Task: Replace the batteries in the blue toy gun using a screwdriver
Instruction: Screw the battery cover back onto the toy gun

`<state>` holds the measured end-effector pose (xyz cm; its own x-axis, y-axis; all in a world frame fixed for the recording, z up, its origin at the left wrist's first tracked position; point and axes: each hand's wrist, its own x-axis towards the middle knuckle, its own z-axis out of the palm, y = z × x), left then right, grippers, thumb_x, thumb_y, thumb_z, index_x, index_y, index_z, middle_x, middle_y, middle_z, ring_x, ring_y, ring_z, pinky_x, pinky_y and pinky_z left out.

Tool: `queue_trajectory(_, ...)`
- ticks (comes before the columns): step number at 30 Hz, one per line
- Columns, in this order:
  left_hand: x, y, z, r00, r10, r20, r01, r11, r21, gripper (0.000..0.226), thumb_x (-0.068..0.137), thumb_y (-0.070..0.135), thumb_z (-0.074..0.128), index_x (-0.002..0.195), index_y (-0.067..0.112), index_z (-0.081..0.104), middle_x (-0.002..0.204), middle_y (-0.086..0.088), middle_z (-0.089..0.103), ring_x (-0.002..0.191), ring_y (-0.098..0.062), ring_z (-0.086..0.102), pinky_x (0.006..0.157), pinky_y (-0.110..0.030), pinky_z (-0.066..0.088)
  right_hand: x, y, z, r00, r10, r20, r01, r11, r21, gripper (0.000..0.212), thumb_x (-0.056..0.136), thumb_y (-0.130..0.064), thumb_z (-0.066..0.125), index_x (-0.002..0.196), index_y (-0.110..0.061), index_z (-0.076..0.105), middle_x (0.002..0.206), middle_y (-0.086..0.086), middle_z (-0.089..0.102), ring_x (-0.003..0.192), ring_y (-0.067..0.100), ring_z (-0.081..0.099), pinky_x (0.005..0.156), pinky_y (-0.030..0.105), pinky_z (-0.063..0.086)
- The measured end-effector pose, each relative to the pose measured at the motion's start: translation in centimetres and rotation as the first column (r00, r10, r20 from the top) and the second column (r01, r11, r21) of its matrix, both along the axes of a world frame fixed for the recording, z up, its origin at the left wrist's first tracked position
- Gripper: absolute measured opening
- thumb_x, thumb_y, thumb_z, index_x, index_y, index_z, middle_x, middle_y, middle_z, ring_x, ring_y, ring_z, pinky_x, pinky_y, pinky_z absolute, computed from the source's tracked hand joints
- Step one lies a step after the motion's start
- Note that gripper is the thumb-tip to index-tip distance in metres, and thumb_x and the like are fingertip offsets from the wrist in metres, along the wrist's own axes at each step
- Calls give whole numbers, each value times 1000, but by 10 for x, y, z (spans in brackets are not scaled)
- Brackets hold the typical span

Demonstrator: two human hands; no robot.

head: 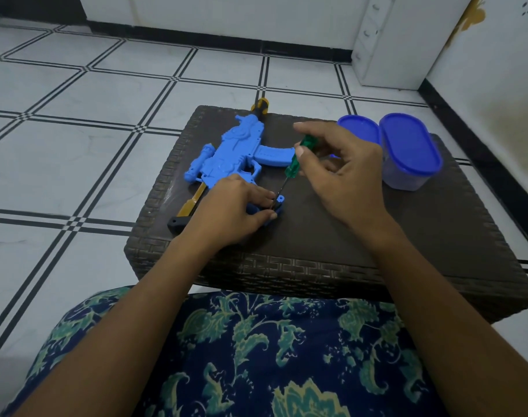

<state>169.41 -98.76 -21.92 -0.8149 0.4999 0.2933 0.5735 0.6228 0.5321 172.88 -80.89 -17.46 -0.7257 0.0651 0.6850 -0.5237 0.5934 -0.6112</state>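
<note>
i look down on a dark woven table (407, 236) standing on a white tiled floor (76, 145) with black lines; white cabinets line the far wall; i can read no writing anywhere; the gun (235, 152) lies on the table's left side, its barrel past the far edge; my left hand (229, 209) is closed around its grip at the butt; my right hand (343, 167) pinches the green screwdriver (295, 161), tip down at the grip; two blue-lidded tubs (407, 152) stand right; the near half of the table lies bare.
</note>
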Motion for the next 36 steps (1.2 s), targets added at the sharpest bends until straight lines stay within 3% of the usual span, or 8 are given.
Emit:
queue_trajectory(3,0,-1,0,1000,1,9,-1,1000,-14,26,77,31,76,102,23,75,108,11,71,101,-12,57,88,-29,45,0,0,2,997,-45,-61,47,998,47,23,88,-6,66,111,-8,71,83,-2,68,63,22,63,53,29,52)
queue_trajectory(7,0,-1,-1,1000,1,1,-1,1000,-15,26,77,32,76,102,24,75,109,11,71,101,-12,58,88,-27,43,0,0,2,998,-41,-53,44,998,53,24,88,-7,66,111,-8,71,84,3,70,65,21,63,54,29,52)
queue_trajectory(14,1,0,-3,1000,-9,-15,9,1000,30,21,77,27,76,98,25,76,107,10,72,94,-17,58,83,-33,46,0,1,4,997,-38,-68,43,996,82,24,87,-8,68,110,-8,72,84,-3,68,66,14,63,61,19,53)
queue_trajectory(30,1,6,-7,998,53,36,-56,993,105,13,75,26,78,88,22,78,99,10,73,96,-16,64,85,-43,52,-2,-1,1,996,-22,-84,27,998,56,23,87,-9,69,111,-7,71,88,1,71,68,13,64,60,25,55)
queue_trajectory(36,2,6,-6,998,54,41,-59,992,111,13,75,25,78,88,21,78,99,10,74,96,-16,63,85,-43,52,-1,-1,0,1000,17,-26,-16,999,30,31,88,-5,63,119,-7,67,105,-2,68,70,34,66,53,41,54)
